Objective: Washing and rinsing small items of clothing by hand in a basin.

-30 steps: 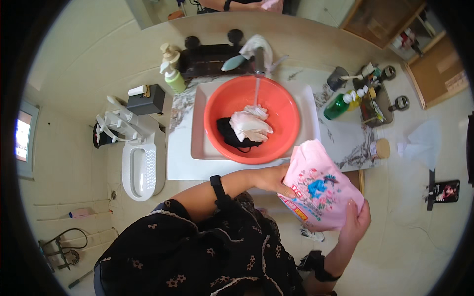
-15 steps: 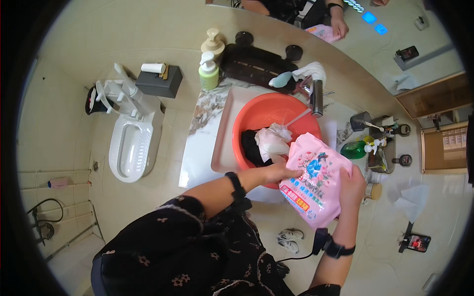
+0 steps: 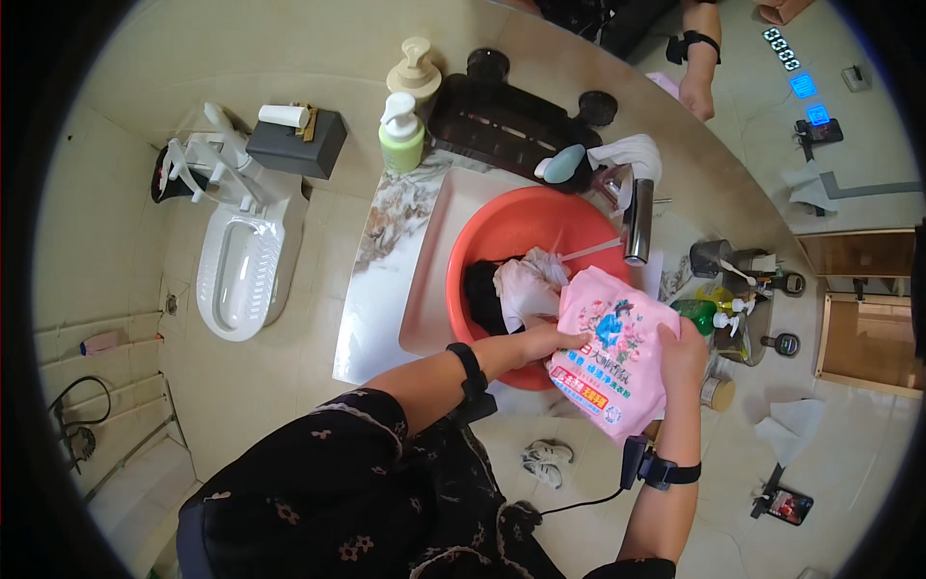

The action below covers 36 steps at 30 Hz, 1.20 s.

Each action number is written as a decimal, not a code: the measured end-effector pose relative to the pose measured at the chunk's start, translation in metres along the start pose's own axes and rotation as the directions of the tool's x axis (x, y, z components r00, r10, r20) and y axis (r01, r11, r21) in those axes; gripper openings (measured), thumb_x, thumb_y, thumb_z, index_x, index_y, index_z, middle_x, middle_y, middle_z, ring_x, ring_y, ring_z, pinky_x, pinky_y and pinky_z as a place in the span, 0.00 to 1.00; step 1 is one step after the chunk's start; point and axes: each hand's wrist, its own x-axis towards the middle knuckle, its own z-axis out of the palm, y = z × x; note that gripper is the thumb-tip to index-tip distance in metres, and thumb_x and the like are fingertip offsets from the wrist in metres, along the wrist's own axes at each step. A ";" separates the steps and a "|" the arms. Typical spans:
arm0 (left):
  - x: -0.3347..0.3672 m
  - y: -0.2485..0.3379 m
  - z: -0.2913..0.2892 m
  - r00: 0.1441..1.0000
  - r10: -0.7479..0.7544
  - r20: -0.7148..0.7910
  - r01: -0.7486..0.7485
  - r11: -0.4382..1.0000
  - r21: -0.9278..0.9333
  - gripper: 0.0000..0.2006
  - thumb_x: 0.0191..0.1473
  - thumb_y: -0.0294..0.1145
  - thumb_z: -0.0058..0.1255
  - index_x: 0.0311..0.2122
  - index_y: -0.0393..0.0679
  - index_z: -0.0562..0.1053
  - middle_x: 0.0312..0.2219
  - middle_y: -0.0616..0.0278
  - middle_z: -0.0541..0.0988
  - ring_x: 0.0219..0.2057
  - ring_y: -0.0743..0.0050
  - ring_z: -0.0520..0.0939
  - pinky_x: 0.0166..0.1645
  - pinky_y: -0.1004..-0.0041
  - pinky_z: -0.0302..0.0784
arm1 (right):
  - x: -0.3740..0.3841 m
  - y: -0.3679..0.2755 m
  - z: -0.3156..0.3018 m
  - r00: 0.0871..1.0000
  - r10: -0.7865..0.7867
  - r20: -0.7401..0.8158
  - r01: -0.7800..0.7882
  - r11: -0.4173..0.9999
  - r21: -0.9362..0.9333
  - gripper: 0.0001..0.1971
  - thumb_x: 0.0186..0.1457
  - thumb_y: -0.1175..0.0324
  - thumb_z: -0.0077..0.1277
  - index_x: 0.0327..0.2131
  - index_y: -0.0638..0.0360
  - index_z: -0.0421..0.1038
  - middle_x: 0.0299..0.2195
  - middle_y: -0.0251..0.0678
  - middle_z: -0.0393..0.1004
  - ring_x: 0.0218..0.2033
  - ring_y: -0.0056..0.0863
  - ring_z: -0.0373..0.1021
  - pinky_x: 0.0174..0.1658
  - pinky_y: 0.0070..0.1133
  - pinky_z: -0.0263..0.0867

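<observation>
Both my hands hold a pink bag of washing powder [image 3: 617,357] over the near right rim of a red-orange basin [image 3: 463,241]. My left hand [image 3: 545,343] grips the bag's left edge, thumb on the printed front and fingers partly hidden behind. On the right edge, my right hand [image 3: 683,359] is closed round the bag; some of its fingers are out of sight. Inside the basin lie a pale garment [image 3: 526,289] and a black one [image 3: 480,294]. Water runs in a thin stream from a metal faucet [image 3: 638,222] into it.
The basin sits in a pale sink [image 3: 420,299] set in a marbled counter [image 3: 381,261]. Pump bottles [image 3: 401,135] and a dark tray [image 3: 511,125] stand behind. At right are a green bottle [image 3: 696,313] and a jar [image 3: 717,393]. A squat toilet [image 3: 241,270] is on the left; shoes [image 3: 547,461] lie below.
The view has shifted and turned slightly, so the counter and sink look a little displaced. Both hands keep their hold on the bag, which is tilted a little differently.
</observation>
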 end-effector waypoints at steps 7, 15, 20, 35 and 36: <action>0.014 0.005 -0.012 0.993 -0.121 -0.013 0.121 0.992 -0.025 0.26 0.50 0.45 0.53 0.49 0.37 0.67 0.43 0.60 0.75 0.43 0.73 0.75 0.48 0.72 0.69 | -0.001 0.004 0.006 1.000 0.005 -0.011 -0.004 1.000 0.007 0.12 0.47 0.65 0.49 0.30 0.67 0.68 0.27 0.54 0.71 0.32 0.52 0.68 0.34 0.34 0.63; 0.016 0.008 -0.011 0.998 -0.012 -0.056 0.015 0.999 0.050 0.24 0.50 0.46 0.53 0.46 0.39 0.70 0.38 0.61 0.77 0.38 0.74 0.78 0.45 0.75 0.70 | 0.002 -0.001 0.014 0.998 0.045 -0.052 -0.047 0.998 -0.040 0.12 0.48 0.66 0.49 0.33 0.66 0.69 0.28 0.54 0.71 0.32 0.52 0.69 0.34 0.34 0.64; 0.012 0.010 -0.011 0.998 -0.015 -0.059 0.020 0.995 0.094 0.24 0.50 0.47 0.52 0.45 0.37 0.70 0.39 0.60 0.77 0.38 0.73 0.77 0.46 0.74 0.69 | -0.001 -0.007 0.015 0.991 0.122 -0.059 -0.112 0.984 0.138 0.12 0.48 0.66 0.49 0.32 0.67 0.69 0.28 0.56 0.71 0.32 0.52 0.68 0.35 0.35 0.63; 0.008 0.005 -0.008 0.992 -0.022 -0.125 0.032 0.996 0.085 0.24 0.50 0.45 0.52 0.46 0.36 0.69 0.40 0.60 0.76 0.40 0.73 0.76 0.47 0.73 0.69 | 0.003 0.001 0.023 0.998 0.046 -0.032 -0.044 0.998 0.049 0.12 0.49 0.66 0.48 0.34 0.65 0.70 0.28 0.53 0.71 0.32 0.50 0.69 0.35 0.33 0.64; 0.020 -0.004 -0.015 0.992 0.000 -0.125 0.009 0.997 0.075 0.24 0.50 0.46 0.52 0.46 0.36 0.69 0.40 0.60 0.76 0.40 0.73 0.76 0.47 0.74 0.69 | 0.000 0.001 0.023 0.999 0.030 -0.033 -0.028 0.999 0.045 0.12 0.49 0.66 0.48 0.34 0.64 0.70 0.28 0.53 0.72 0.32 0.50 0.69 0.35 0.33 0.64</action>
